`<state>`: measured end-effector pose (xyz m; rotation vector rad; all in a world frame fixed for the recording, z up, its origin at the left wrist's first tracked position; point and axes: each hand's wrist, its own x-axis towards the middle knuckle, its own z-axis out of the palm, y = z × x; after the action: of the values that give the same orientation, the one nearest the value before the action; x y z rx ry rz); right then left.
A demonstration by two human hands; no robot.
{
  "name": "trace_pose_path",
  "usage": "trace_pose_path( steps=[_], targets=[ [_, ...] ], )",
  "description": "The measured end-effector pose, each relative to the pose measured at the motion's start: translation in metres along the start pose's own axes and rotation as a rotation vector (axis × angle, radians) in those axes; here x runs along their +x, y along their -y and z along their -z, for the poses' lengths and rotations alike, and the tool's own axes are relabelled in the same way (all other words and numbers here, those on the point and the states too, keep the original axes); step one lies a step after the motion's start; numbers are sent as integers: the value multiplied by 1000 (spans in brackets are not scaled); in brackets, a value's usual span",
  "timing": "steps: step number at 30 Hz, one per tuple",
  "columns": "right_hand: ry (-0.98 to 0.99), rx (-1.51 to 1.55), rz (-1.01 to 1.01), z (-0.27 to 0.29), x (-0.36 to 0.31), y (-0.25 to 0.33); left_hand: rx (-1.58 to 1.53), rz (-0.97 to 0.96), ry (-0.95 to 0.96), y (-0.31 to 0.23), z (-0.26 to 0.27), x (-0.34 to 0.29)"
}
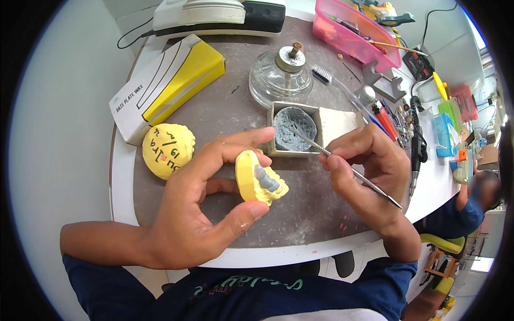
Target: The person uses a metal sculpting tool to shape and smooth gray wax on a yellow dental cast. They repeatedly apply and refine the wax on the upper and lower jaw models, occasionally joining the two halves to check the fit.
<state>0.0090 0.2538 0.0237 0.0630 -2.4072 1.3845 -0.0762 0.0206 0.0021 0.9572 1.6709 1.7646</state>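
Fingers of the left hand (187, 208) clamp one cast (246, 179); those of the right hand (369, 174) pinch one tool (311, 142), its axis four-to-ten o'clock, tip at ten, over the wax (292, 142). A second cast (168, 150) lies towards nine.

Dental laboratory, by look of cluttered bench (225, 109): toothed yellow cast (246, 179), second yellow cast (168, 150), glass spirit burner (280, 83), slim metal carver (316, 145), corded handpiece (415, 166), pink tool basket (334, 35).
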Motion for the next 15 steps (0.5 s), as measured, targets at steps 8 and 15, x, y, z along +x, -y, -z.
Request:
trace_pose_path(
  steps=[8, 15],
  targets=[
    [33, -31, 36, 0, 2, -5, 20, 23, 6, -2, -1, 1],
    [68, -30, 32, 1, 4, -4, 44, 36, 25, -2, 1, -1]
  ],
)
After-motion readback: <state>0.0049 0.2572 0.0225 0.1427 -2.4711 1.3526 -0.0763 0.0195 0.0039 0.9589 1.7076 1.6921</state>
